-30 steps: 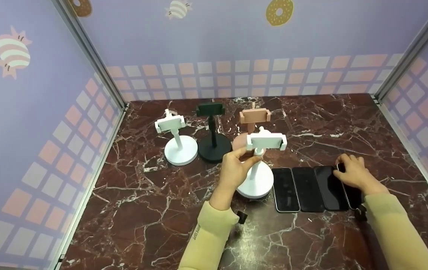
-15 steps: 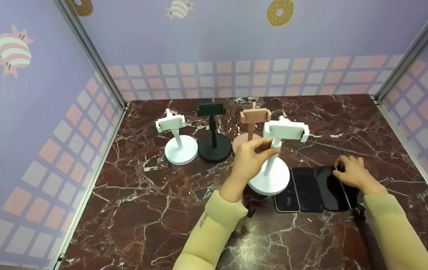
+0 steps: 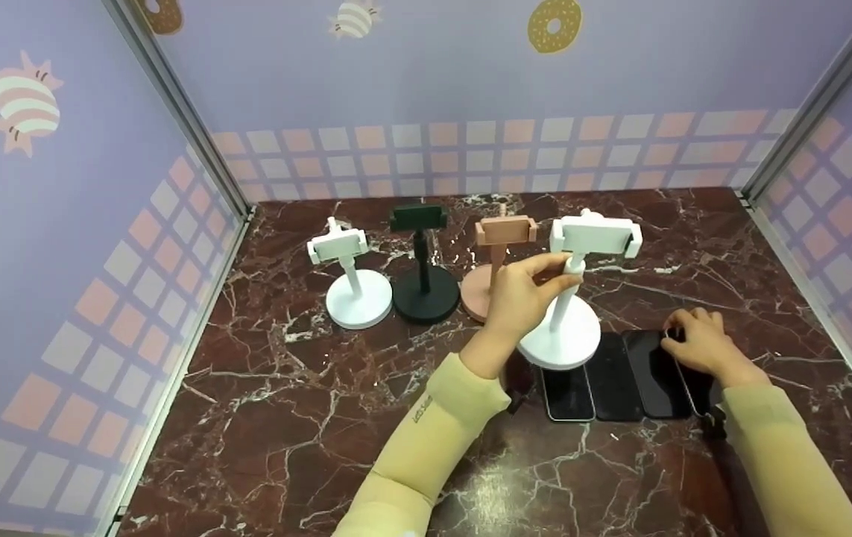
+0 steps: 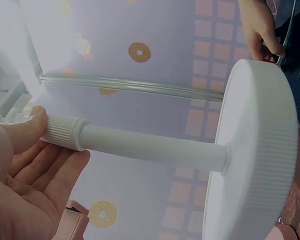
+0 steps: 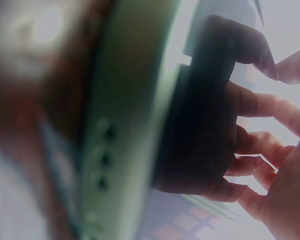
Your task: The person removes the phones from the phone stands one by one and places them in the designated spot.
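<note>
My left hand grips a white phone stand by the collar below its clamp. The stand's round base is lifted off the table and hides the upper part of the leftmost phone. In the left wrist view, thumb and fingers close around the ribbed collar. At the right end of the phone row, my right hand holds the upper part of a smartphone, largely covering it. Its greenish metal edge looms blurred in the right wrist view, with curled fingers beyond.
Two more black-screened phones, one beside another, lie between the outer ones. Behind stand a white phone stand, a black stand and a pink stand. Patterned panels enclose the marbled table.
My left hand has carried the white phone stand to the right and upward, from beside the phones to over the leftmost one. My right hand has hardly moved.
</note>
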A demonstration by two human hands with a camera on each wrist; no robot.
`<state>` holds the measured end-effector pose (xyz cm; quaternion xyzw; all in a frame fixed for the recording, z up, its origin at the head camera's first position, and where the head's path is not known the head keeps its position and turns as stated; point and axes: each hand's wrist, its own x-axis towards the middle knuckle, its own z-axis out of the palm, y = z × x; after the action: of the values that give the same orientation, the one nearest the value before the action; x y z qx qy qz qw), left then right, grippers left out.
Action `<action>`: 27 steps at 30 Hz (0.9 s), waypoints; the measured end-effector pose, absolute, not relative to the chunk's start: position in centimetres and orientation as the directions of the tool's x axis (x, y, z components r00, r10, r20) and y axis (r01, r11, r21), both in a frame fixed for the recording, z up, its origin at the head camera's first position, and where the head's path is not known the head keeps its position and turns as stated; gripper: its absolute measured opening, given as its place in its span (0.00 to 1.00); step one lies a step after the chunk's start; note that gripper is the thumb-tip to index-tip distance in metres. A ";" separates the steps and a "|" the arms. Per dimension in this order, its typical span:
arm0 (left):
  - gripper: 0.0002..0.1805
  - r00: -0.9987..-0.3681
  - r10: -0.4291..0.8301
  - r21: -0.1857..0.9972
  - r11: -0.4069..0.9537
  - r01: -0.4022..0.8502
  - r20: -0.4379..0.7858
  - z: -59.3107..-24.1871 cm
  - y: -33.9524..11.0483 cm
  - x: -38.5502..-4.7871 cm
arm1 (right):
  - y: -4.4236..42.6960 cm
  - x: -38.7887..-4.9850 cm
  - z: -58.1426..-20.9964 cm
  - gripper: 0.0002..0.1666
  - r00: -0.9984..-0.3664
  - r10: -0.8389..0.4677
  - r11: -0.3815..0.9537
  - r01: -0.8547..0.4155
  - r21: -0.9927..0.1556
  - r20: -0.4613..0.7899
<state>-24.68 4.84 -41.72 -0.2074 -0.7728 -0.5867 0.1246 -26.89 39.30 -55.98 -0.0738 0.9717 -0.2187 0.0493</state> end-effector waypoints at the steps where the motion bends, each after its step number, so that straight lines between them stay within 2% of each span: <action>1: 0.18 -0.884 0.171 0.857 0.224 0.464 0.434 -41.7 5.0 -24.9 | 39.3 -26.9 -56.0 0.17 -0.984 -0.164 0.893 -0.120 -0.433 -0.066; 14: 0.16 -0.874 0.154 0.844 0.228 0.485 0.461 -42.3 7.5 -27.1 | 39.5 -27.0 -55.9 0.16 -0.980 -0.187 0.879 -0.138 -0.457 -0.063; 27: 0.16 -0.867 0.134 0.828 0.255 0.499 0.481 -43.4 9.1 -29.1 | 39.4 -26.9 -56.0 0.15 -0.984 -0.178 0.894 -0.149 -0.423 -0.029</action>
<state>-29.08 9.14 -43.37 -0.2039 -0.7762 -0.5752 0.1587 -26.88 39.39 -56.03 -0.0842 0.9724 -0.2148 0.0337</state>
